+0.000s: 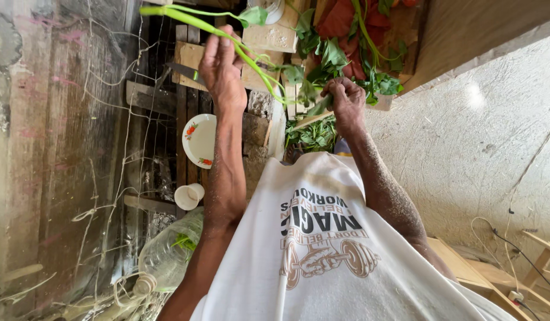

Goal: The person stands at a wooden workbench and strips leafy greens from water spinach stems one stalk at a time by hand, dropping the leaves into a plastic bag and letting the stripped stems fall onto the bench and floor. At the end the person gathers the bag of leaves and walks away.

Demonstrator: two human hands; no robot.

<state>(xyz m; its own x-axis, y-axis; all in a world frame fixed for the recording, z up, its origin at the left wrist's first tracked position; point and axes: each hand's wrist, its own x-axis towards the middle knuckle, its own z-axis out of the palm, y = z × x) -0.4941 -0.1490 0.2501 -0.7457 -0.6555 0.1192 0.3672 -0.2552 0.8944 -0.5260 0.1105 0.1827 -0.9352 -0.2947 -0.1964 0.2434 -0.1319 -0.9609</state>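
Note:
My left hand is raised and closed around a long green stem that arcs over it toward the right. A dark knife blade sticks out to the left from the same hand. My right hand grips the leafy end of the greens near the middle. Just beyond it lies a pile of leafy green stalks on something red. Below my right hand sits a heap of picked leaves.
A white plate with a flower pattern rests on wooden slats. Beneath it are a white cup and a clear plastic bottle. A rough pale wall is on the right, with cables and wooden pieces low down.

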